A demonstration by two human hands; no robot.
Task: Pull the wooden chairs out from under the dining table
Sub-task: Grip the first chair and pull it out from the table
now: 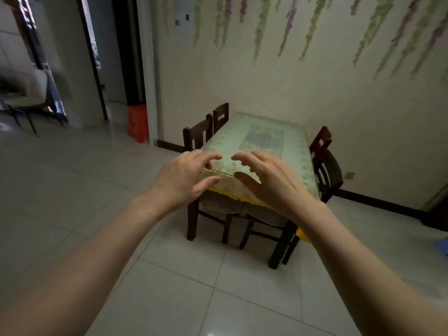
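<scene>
A dining table (257,139) under a pale patterned cloth stands against the wall. Dark wooden chairs are pushed in along it: two at its left edge (197,134) (221,115), one at the right edge (326,166). Both hands reach out before its near edge, left hand (186,177) and right hand (269,178), fingers spread, gripping nothing.

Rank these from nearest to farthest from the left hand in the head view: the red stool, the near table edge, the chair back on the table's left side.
1. Near table edge, just beyond the left hand.
2. Chair back, further along the table's left side.
3. Red stool, far left by the doorway.
</scene>
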